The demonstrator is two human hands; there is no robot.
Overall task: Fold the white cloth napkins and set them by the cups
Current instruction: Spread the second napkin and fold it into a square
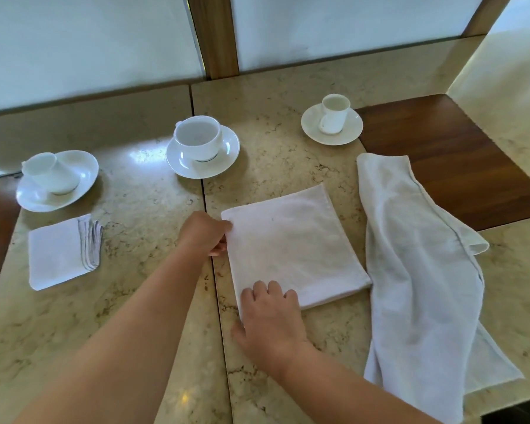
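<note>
A half-folded white napkin (294,243) lies flat in the middle of the marble table. My left hand (207,232) pinches its far left corner. My right hand (270,316) grips its near left corner, fingers on top of the cloth. A small folded napkin (60,252) lies at the left, below the left cup (48,172) on its saucer. An unfolded, rumpled napkin (416,270) stretches along the right side. The middle cup (198,137) and the right cup (334,113) each stand on a saucer farther back.
The marble table (135,316) has a dark seam running between my hands. A brown wooden inset (441,160) lies at the right, partly under the rumpled napkin. A frosted glass wall with a wooden post (216,35) borders the far edge.
</note>
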